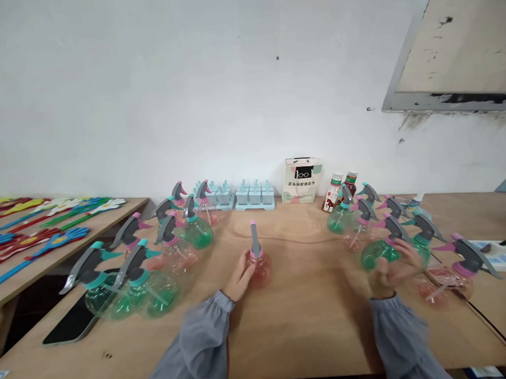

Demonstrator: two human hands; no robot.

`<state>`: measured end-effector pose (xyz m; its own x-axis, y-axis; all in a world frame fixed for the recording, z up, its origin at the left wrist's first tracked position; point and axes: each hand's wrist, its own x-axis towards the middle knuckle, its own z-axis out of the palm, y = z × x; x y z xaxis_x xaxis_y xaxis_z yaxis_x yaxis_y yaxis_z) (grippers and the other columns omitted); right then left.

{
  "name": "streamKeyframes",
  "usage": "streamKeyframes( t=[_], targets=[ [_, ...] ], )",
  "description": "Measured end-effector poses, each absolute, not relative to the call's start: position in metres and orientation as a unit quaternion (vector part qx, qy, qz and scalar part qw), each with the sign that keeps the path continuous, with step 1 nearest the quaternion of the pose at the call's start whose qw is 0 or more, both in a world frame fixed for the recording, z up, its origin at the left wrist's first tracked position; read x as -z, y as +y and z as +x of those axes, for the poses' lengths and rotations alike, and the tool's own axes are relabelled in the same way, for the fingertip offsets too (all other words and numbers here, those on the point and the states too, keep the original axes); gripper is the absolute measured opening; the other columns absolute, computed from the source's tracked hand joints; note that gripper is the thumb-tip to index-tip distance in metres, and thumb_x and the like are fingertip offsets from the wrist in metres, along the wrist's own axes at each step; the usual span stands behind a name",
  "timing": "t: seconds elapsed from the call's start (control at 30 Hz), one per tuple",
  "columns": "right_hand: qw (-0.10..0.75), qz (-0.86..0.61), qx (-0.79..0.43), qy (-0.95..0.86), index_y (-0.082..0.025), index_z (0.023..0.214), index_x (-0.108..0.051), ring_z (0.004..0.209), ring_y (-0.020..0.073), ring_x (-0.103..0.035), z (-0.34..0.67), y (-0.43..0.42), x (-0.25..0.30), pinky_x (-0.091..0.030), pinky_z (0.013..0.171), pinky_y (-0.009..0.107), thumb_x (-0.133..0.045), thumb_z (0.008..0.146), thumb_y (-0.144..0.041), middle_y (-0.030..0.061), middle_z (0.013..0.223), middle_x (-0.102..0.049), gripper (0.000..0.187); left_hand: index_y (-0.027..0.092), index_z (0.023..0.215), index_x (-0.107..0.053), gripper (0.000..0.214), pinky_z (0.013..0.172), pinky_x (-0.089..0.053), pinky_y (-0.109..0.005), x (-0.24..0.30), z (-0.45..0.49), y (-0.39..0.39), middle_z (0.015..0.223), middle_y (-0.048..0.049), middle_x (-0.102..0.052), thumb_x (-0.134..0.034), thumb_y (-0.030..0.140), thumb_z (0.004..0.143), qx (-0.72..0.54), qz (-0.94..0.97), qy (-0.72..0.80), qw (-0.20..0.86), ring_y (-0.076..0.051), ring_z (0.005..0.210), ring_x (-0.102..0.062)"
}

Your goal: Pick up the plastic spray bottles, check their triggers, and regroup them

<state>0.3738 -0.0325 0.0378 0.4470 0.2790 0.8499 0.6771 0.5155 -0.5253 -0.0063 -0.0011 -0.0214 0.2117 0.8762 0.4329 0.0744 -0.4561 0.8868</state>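
My left hand (240, 278) is closed around the pink body of a small spray bottle (261, 271), which stands upright in the middle of the table with its grey trigger head on top. On the right, my right hand (391, 273) is blurred by motion. Its thumb and fingers look apart, in front of a green spray bottle with a pink collar (375, 254). Beside that hand are a green spray bottle with a teal collar (421, 248) and a pink spray bottle (444, 281). Several more green and pink spray bottles (156, 293) stand in a group at the left.
A phone (73, 317) lies under the left bottles. Along the wall stand light blue ice-pop moulds (255, 198), a paper bag (301, 181) and two drink bottles (333, 192). Colourful hand-shaped clappers (60, 239) cover the left side table. A dark cable (484, 313) crosses the right side.
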Motion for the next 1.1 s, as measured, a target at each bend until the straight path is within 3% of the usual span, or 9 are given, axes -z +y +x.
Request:
streamKeyframes(
  t=[0.1,0.2,0.3,0.4,0.57,0.67,0.73,0.97,1.1],
  targets=[
    [0.615,-0.434,0.063,-0.655,-0.023,0.12,-0.058,0.118,0.0327,-0.061,0.313,-0.034,-0.038,-0.044,0.106,0.061,-0.062,0.086,-0.042,0.0129,0.12,-0.063,0.039,0.02,0.152,-0.036,0.067,0.126,-0.024,-0.049,0.023,0.003,-0.004,0.157,-0.0138,-0.043,-0.051,0.052,0.095,-0.47,0.739,0.321,0.361,-0.028,0.148,-0.037],
    [0.506,-0.411,-0.102,-0.752,-0.023,0.142,-0.046,0.134,0.031,-0.052,0.26,-0.031,-0.042,-0.042,0.113,0.053,-0.067,0.085,-0.043,0.0163,0.143,-0.054,0.064,0.021,0.158,-0.025,0.075,0.126,-0.024,-0.05,0.02,0.01,-0.007,0.163,-0.0134,-0.034,-0.055,0.048,0.095,-0.421,0.803,0.282,0.315,-0.029,0.151,-0.031],
    [0.476,-0.387,-0.211,-0.761,-0.023,0.152,-0.033,0.144,0.0315,-0.042,0.225,-0.025,-0.046,-0.036,0.118,0.052,-0.075,0.078,-0.046,0.0164,0.155,-0.043,0.088,0.024,0.159,-0.025,0.078,0.123,-0.031,-0.05,0.018,0.017,-0.009,0.161,-0.0144,-0.038,-0.058,0.05,0.093,-0.406,0.833,0.263,0.27,-0.029,0.148,-0.038],
    [0.49,-0.356,-0.286,-0.742,-0.024,0.153,-0.031,0.139,0.0291,-0.047,0.207,-0.02,-0.052,-0.04,0.115,0.049,-0.072,0.08,-0.042,0.0147,0.154,-0.043,0.086,0.024,0.155,-0.032,0.08,0.118,-0.039,-0.051,0.018,0.024,-0.014,0.154,-0.0168,-0.047,-0.062,0.056,0.089,-0.408,0.85,0.26,0.209,-0.03,0.143,-0.046],
    [0.511,-0.357,-0.366,-0.69,-0.028,0.13,-0.058,0.096,0.0229,-0.065,0.197,-0.013,-0.059,-0.054,0.09,0.039,-0.064,0.081,-0.027,0.0048,0.102,-0.069,0.05,0.023,0.14,-0.046,0.069,0.114,-0.039,-0.058,0.011,-0.002,-0.031,0.143,-0.0184,-0.054,-0.071,0.052,0.082,-0.514,0.783,0.35,0.027,-0.036,0.137,-0.05],
    [0.516,-0.356,-0.416,-0.658,-0.029,0.115,-0.065,0.058,0.0153,-0.05,0.203,-0.007,-0.06,-0.049,0.06,0.031,-0.062,0.074,-0.019,-0.0043,0.065,-0.056,0.042,0.025,0.135,-0.042,0.062,0.115,-0.032,-0.065,-0.002,-0.053,-0.048,0.146,-0.0173,-0.043,-0.07,0.039,0.081,-0.633,0.559,0.484,-0.23,-0.04,0.141,-0.04],
    [0.526,-0.357,-0.423,-0.646,-0.029,0.107,-0.067,0.054,0.0135,-0.044,0.21,-0.004,-0.06,-0.045,0.056,0.029,-0.061,0.07,-0.018,-0.0058,0.061,-0.052,0.038,0.026,0.135,-0.041,0.072,0.113,-0.033,-0.069,-0.012,-0.092,-0.059,0.147,-0.0162,-0.038,-0.075,0.039,0.074,-0.638,0.406,0.524,-0.392,-0.043,0.14,-0.037],
    [0.558,-0.402,-0.44,-0.577,-0.03,0.107,-0.07,0.09,0.0226,-0.064,0.232,0.007,-0.066,-0.05,0.09,0.04,-0.072,0.065,-0.029,-0.0009,0.086,-0.072,0.041,0.024,0.143,-0.041,0.086,0.105,-0.041,-0.067,-0.029,-0.153,-0.079,0.124,-0.0126,-0.062,-0.072,0.062,0.073,-0.55,0.391,0.708,-0.209,-0.04,0.119,-0.06],
    [0.533,-0.381,-0.573,-0.493,-0.025,0.117,-0.068,0.098,0.0282,-0.071,0.238,0.006,-0.072,-0.055,0.089,0.043,-0.076,0.064,-0.039,0.0042,0.09,-0.077,0.056,0.013,0.141,-0.042,0.089,0.093,-0.05,-0.055,-0.024,-0.151,-0.077,0.108,-0.0137,-0.065,-0.07,0.06,0.071,-0.569,0.397,0.701,-0.164,-0.033,0.102,-0.065]
  ],
)
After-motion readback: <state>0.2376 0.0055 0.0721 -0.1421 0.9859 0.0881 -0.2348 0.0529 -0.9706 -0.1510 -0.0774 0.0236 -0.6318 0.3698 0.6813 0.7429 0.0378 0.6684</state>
